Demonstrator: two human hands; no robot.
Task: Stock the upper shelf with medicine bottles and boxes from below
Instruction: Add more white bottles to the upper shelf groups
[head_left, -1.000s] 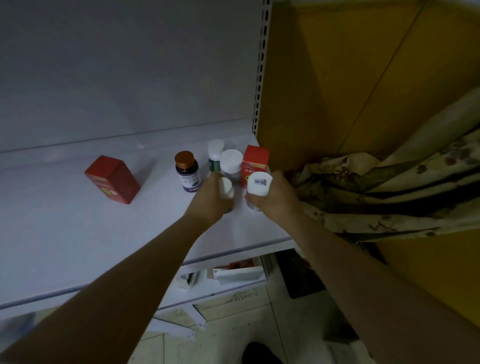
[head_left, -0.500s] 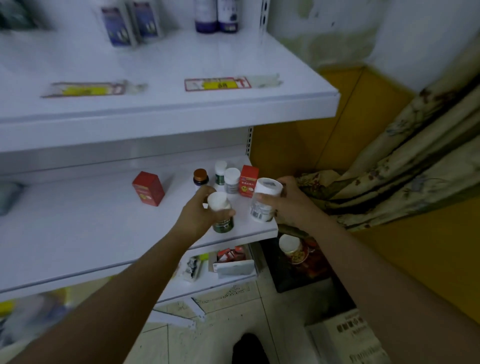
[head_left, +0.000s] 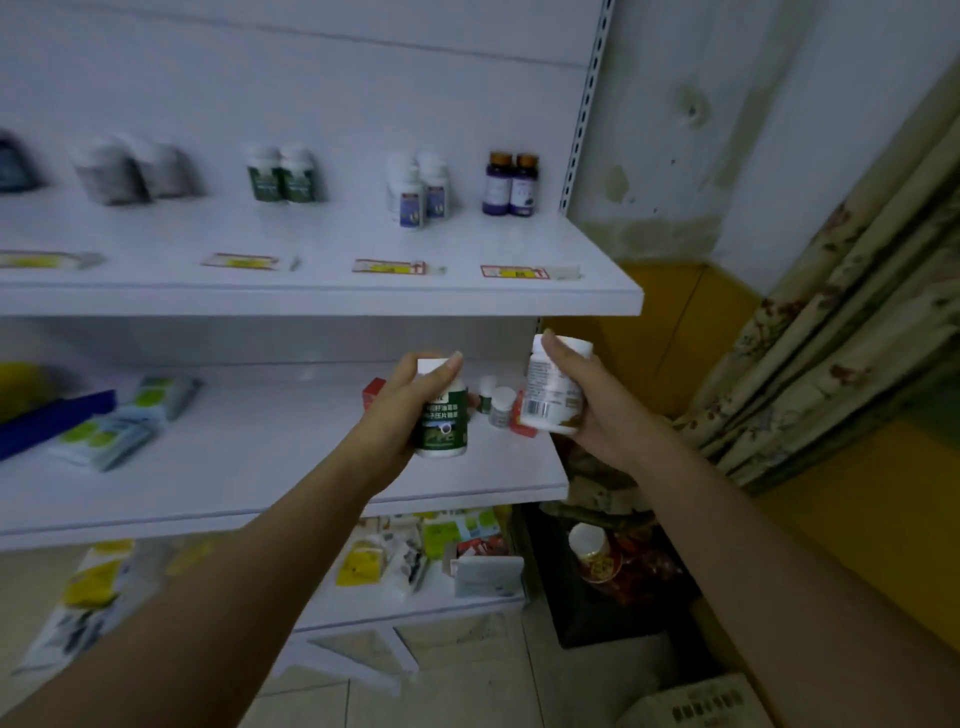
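Note:
My left hand (head_left: 410, 410) grips a green-labelled white bottle (head_left: 444, 421), held upright in front of the middle shelf (head_left: 260, 478). My right hand (head_left: 592, 410) grips a larger white bottle (head_left: 545, 395) with a barcode label, just under the front edge of the upper shelf (head_left: 311, 299). On the upper shelf stand pairs of green bottles (head_left: 283, 176), white bottles (head_left: 421, 189) and purple bottles (head_left: 510, 184). Behind my hands on the middle shelf remain two small white-capped bottles (head_left: 496, 402) and a red box (head_left: 373, 395).
Price tags (head_left: 514, 271) line the upper shelf's front. Blurred packets (head_left: 119, 421) and a blue box (head_left: 52, 421) lie at the middle shelf's left. The bottom shelf (head_left: 415, 597) holds more packets. A flowered curtain (head_left: 857, 312) hangs on the right, a cardboard box (head_left: 696, 701) sits on the floor.
Both hands have lifted their bottles off the middle shelf and raised them toward the upper shelf. The view has tilted up, showing the stocked upper shelf.

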